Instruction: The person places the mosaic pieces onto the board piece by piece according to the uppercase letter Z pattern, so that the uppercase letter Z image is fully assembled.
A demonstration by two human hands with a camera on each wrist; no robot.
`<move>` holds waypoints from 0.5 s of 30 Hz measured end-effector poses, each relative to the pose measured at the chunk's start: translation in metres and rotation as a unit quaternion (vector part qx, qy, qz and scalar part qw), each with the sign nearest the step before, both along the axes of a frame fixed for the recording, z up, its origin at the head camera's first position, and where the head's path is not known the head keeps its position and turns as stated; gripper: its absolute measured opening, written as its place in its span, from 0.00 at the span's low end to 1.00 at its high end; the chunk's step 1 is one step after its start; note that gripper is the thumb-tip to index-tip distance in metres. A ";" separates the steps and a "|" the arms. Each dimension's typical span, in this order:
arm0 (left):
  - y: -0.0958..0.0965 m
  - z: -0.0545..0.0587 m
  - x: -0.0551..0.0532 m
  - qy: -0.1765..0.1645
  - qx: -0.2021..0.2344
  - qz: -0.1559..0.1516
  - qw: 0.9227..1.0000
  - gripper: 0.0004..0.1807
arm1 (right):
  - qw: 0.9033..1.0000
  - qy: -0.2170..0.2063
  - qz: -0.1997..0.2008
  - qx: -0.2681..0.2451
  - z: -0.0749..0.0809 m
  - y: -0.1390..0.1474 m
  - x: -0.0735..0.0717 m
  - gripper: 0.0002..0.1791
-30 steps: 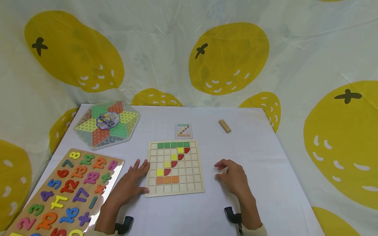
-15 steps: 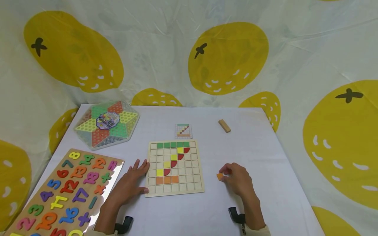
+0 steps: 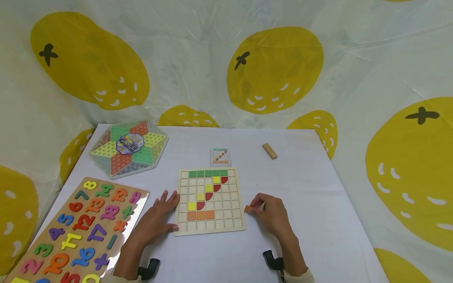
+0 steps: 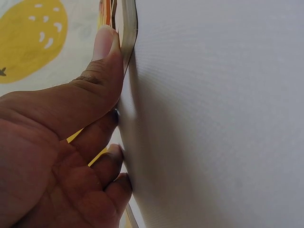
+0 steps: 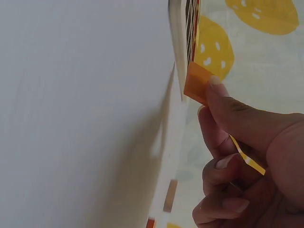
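Observation:
A square wooden grid board lies on the table, holding a row of green tiles, a diagonal of yellow squares and red quarter-rounds, and three orange tiles low down. Along its left edge rests my left hand, thumb at the near corner and fingers spread; in the left wrist view the thumb touches the board's edge. My right hand pinches an orange square tile between thumb and fingertips, just right of the board. A small pattern card lies behind the board.
A wooden number puzzle lies at the left. Behind it sits a hexagonal star-patterned game box. Toward the back right is a small wooden block. A curtain printed with yellow fruit hangs behind the white-covered table.
My right hand, first seen with nothing visible in it, came to hold an orange tile and has moved left with it toward the board. The left hand stays in place.

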State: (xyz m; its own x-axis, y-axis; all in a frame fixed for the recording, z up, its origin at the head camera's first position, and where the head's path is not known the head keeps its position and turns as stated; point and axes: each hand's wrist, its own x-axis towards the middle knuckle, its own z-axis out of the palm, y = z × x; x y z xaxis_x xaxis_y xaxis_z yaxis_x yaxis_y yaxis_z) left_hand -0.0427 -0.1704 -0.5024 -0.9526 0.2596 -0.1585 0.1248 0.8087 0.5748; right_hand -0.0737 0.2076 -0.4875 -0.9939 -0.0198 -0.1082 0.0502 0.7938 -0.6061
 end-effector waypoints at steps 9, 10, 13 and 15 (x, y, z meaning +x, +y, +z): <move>0.000 -0.001 0.000 -0.013 0.009 0.005 1.000 0.58 | 0.996 0.013 0.078 -0.031 0.002 -0.042 0.003 0.11; 0.000 -0.001 0.000 -0.013 0.009 0.005 1.000 0.58 | 0.996 0.011 0.084 -0.033 0.001 -0.046 0.003 0.11; 0.000 0.000 0.000 -0.018 0.013 0.009 1.000 0.58 | 0.995 0.006 0.091 -0.031 0.000 -0.058 0.003 0.09; 0.000 0.000 0.000 -0.017 0.013 0.008 1.000 0.58 | 0.996 0.001 0.090 -0.026 -0.001 -0.066 0.004 0.09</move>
State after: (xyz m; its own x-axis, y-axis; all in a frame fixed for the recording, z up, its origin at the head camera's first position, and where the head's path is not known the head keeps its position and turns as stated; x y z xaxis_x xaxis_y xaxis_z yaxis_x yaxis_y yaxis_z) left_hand -0.0428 -0.1704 -0.5025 -0.9508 0.2485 -0.1849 0.0913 0.7953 0.5993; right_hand -0.0701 0.1419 -0.4882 -0.9742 -0.2023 -0.1004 -0.0905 0.7571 -0.6470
